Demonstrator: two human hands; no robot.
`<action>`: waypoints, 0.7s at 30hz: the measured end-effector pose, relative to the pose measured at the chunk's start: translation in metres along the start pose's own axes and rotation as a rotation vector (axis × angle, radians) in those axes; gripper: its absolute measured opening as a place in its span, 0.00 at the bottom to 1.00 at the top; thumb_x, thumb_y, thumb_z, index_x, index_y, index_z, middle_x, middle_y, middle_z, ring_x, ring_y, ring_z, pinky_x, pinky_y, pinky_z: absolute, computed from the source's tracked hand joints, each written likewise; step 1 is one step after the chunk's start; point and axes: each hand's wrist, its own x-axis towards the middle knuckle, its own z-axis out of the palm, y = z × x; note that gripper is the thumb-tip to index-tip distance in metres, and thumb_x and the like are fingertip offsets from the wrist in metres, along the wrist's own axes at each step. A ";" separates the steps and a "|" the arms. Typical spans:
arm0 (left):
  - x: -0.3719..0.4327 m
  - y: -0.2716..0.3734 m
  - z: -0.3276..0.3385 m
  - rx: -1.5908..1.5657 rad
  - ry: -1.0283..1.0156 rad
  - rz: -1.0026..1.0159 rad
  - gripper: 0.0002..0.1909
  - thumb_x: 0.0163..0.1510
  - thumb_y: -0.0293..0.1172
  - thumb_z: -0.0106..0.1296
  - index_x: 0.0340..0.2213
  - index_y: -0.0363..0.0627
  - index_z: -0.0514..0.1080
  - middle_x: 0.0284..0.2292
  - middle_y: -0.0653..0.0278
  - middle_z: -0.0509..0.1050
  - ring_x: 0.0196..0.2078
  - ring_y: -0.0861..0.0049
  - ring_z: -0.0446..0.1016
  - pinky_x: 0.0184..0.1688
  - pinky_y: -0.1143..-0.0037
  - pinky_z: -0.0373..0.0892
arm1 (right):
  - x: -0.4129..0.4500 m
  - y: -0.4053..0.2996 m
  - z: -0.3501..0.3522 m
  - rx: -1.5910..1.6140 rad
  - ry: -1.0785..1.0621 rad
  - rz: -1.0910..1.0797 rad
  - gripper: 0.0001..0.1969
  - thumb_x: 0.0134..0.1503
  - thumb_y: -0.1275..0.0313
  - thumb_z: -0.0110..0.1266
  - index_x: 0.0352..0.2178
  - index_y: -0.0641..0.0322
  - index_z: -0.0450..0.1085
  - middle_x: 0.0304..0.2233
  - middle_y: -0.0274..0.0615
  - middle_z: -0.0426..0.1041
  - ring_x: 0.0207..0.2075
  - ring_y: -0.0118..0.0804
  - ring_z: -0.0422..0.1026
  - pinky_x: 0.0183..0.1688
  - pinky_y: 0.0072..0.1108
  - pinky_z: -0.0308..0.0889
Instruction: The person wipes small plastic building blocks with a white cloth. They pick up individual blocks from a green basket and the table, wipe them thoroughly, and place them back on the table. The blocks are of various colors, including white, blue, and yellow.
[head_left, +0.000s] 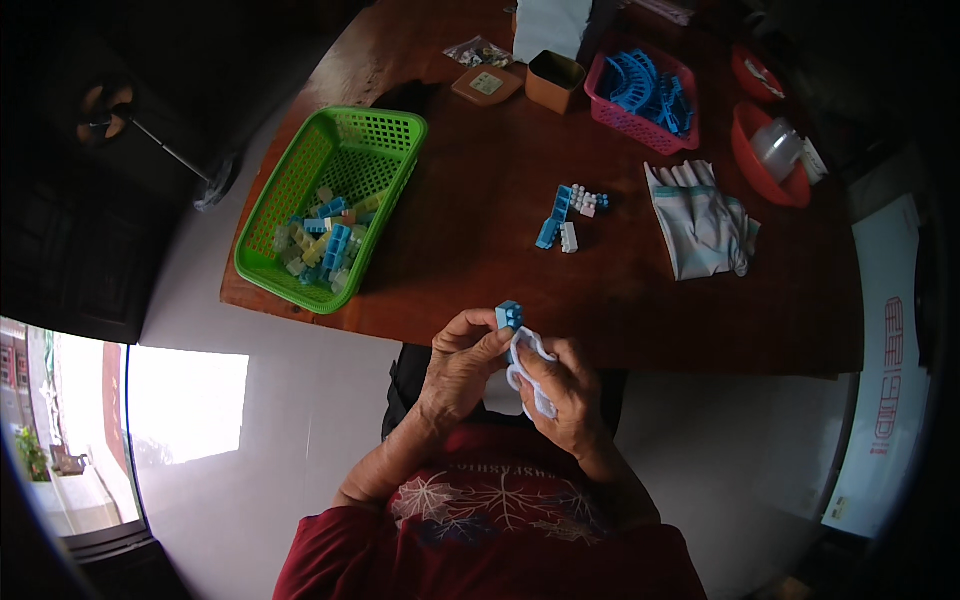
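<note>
Between the thumb and fingers of my left hand (463, 360) is a light blue plastic toy building brick (509, 315), held just off the table's front edge. My right hand (564, 386) grips a folded white cloth (534, 375) and presses it against the brick's lower side. Part of the brick is hidden by my left thumb and the cloth. Beyond my hands, a small group of blue and white bricks (564, 217) lies on the wooden table (480, 217). To the left stands a green plastic basket (330, 304) with many loose bricks (330, 240) inside.
At the back right, a pink basket (637, 131) holds blue plastic pieces. White gloves (701, 217) lie near red bowls (784, 187). An open brown box (553, 94), its lid (487, 85) and a plastic bag of small parts (478, 54) sit at the back.
</note>
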 end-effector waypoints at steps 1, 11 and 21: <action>0.000 -0.001 -0.001 0.013 -0.005 -0.005 0.05 0.51 0.23 0.53 0.33 0.44 0.71 0.32 0.67 0.74 0.35 0.80 0.73 0.37 0.77 0.72 | 0.000 0.000 -0.004 0.056 -0.029 0.034 0.22 0.43 0.84 0.56 0.43 0.60 0.69 0.35 0.44 0.67 0.33 0.35 0.70 0.33 0.21 0.68; -0.004 0.005 0.010 0.282 -0.067 0.175 0.08 0.48 0.23 0.57 0.33 0.41 0.72 0.30 0.66 0.74 0.31 0.82 0.72 0.35 0.80 0.71 | 0.025 -0.002 -0.012 0.182 0.050 0.062 0.15 0.47 0.81 0.55 0.39 0.63 0.67 0.35 0.43 0.68 0.34 0.37 0.70 0.34 0.23 0.68; -0.006 -0.008 -0.004 0.048 -0.072 0.138 0.08 0.50 0.21 0.53 0.34 0.41 0.70 0.31 0.65 0.74 0.33 0.79 0.73 0.38 0.76 0.71 | -0.001 -0.012 -0.013 0.099 -0.018 0.151 0.19 0.46 0.82 0.55 0.43 0.62 0.67 0.35 0.43 0.67 0.35 0.38 0.70 0.35 0.23 0.68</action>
